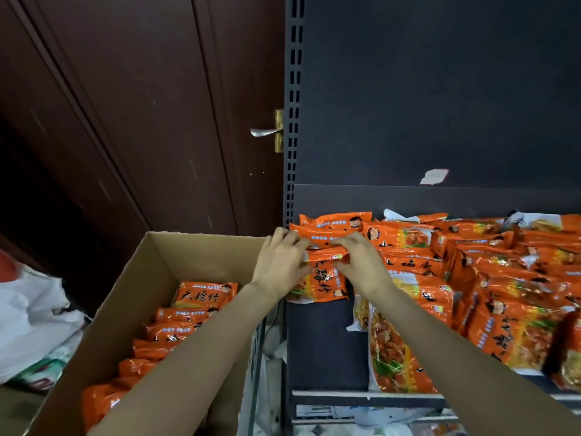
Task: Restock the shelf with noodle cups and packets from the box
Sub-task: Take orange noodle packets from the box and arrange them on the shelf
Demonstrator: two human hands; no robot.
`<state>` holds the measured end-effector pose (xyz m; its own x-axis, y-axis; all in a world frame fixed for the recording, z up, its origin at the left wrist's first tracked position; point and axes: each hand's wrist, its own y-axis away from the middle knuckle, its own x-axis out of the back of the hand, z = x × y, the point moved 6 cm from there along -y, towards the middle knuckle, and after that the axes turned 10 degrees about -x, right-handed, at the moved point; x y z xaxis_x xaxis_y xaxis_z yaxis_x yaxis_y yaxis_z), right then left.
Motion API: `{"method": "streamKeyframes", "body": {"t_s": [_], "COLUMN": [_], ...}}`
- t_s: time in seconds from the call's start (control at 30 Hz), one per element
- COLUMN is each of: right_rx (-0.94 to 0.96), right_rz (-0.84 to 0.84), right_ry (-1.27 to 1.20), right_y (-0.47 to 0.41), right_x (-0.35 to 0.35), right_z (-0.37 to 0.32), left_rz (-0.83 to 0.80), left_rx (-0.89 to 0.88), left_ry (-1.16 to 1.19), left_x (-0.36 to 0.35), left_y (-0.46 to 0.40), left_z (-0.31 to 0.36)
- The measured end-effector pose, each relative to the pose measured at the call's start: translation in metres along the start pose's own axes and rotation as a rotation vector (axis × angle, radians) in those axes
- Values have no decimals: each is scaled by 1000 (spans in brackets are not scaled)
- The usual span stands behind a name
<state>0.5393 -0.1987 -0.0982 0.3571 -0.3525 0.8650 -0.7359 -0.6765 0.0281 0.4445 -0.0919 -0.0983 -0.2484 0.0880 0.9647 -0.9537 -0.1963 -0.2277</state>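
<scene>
Orange packet (pixel 327 278) at the shelf (pixel 327 341) left edge, gripped by left hand (pixel 279 265) and right hand (pixel 361 262) fingers; box (pixel 151 265) just left.

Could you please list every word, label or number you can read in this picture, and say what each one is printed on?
"大骨..." in large black brush characters, third character unclear: on the orange noodle packet in the cardboard box.
The same black characters, partly hidden, on the packet that both hands grip at the shelf.
Small print in blue patches on the packets: too small to read.
White sticker on the back panel: no legible text.
</scene>
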Motion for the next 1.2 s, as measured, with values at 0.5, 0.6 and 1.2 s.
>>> {"method": "streamKeyframes", "body": {"t_s": [0.5, 0.6, 1.2], "right_rx": [89, 169, 115], "right_rz": [96, 165, -221], "right_ry": [145, 119, -180], "right_y": [-2, 9, 32], "right_x": [7, 10, -144], "right_z": [2, -13, -172], "left_rz": [-11, 52, -5], "left_rx": [10, 64, 553], "left_ry": [103, 154, 406], "left_x": [1, 10, 11], "left_y": [-3, 10, 199], "left_z": [-6, -11, -182]}}
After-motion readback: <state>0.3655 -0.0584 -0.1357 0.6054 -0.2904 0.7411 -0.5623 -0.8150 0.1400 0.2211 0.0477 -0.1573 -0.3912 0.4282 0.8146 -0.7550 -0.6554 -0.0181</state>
